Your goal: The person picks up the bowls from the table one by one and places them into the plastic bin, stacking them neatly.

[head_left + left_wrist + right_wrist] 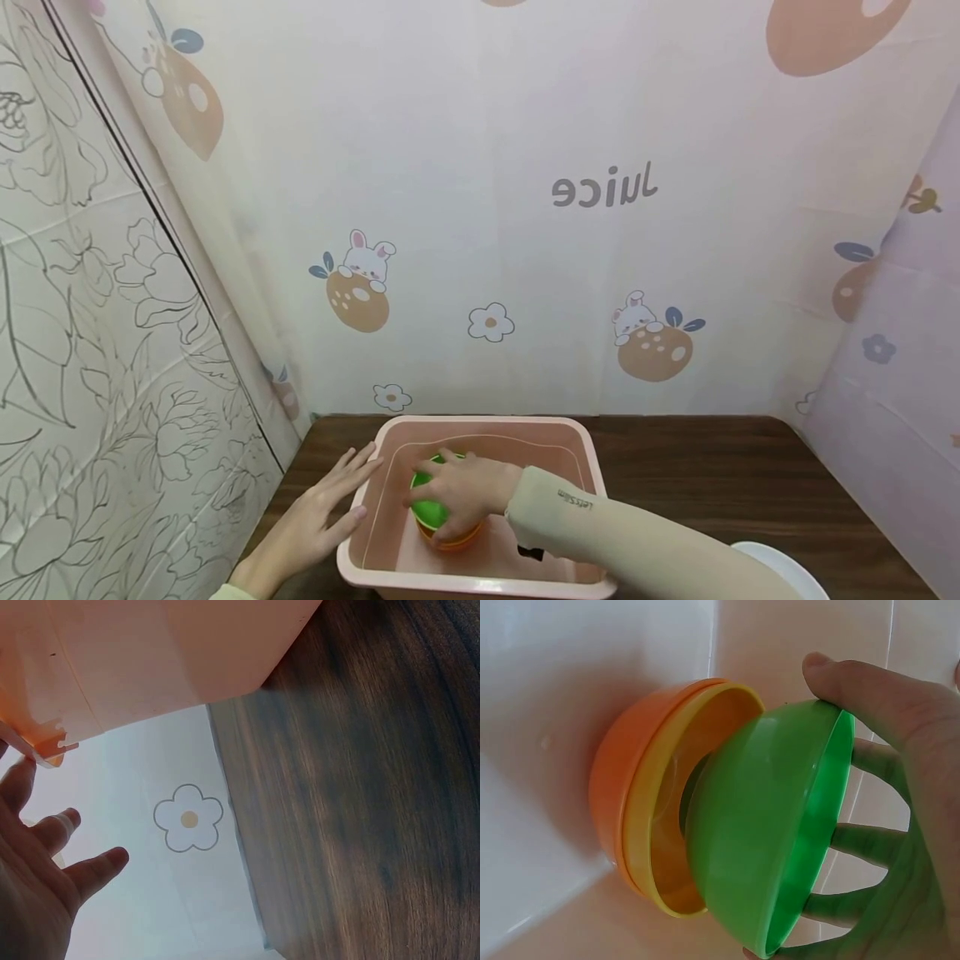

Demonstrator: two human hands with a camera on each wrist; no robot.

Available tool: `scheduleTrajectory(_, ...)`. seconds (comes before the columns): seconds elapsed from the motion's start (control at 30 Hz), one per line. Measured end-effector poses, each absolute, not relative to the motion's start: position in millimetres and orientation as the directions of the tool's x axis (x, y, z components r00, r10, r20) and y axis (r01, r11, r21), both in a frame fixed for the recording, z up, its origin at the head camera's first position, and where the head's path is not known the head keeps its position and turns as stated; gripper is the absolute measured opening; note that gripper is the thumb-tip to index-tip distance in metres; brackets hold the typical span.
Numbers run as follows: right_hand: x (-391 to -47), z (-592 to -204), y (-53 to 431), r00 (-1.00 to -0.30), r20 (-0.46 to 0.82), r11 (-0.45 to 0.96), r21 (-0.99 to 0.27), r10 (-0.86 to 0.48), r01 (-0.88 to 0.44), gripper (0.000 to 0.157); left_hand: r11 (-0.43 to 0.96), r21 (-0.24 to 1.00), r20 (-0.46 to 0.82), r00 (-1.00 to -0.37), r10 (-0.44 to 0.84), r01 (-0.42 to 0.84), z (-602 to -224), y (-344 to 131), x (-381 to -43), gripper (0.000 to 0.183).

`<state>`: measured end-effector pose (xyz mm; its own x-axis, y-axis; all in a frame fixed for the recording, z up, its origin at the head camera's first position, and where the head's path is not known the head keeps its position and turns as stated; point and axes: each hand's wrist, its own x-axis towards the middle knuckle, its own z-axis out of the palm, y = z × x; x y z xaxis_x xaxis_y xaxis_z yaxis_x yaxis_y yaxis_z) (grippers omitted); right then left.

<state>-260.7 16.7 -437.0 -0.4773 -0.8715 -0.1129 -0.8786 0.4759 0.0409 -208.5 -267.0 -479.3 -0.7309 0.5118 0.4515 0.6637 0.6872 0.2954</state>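
Note:
My right hand [472, 492] reaches into a pink plastic basin [480, 586] and grips a green bowl [757, 817] by its rim, fingers spread around the edge. In the right wrist view, the green bowl's base sits partly inside the mouth of a yellow bowl [639, 825], tilted against it. That yellow bowl nests in an orange bowl [609, 787] on the basin floor. My left hand [318, 508] is at the basin's left rim, with fingers extended and fingertips against the edge.
The basin stands on a dark wood table [690, 475]. A white round object [783, 567] lies at the front right, partly behind the right sleeve. A small dark patch [530, 552] shows on the basin floor. Printed curtains [487, 250] enclose the back and sides.

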Motion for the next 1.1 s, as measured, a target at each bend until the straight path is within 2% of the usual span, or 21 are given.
scheduleTrajectory(0.5,-258.1,-442.5,8.8,-0.504,-0.162,0.5,0.067,-0.848,-0.863,0.06,0.676,0.318,0.444,-0.735,0.513,0.665,-480.9,-268.3,-207.3,0.063)
scheduleTrajectory(0.83,-261.0,-446.3,9.2,-0.498,-0.187,0.502,0.027,-0.847,-0.864,0.061,0.687,0.293,0.454,-0.729,0.512,0.665,-480.3,-268.2,-208.0,0.063)
scheduleTrajectory(1.1,-259.5,-452.4,9.7,-0.508,-0.183,0.503,0.073,-0.842,-0.861,0.058,0.681,0.311,0.444,-0.735,0.512,0.663,-478.1,-267.2,-207.4,0.063)
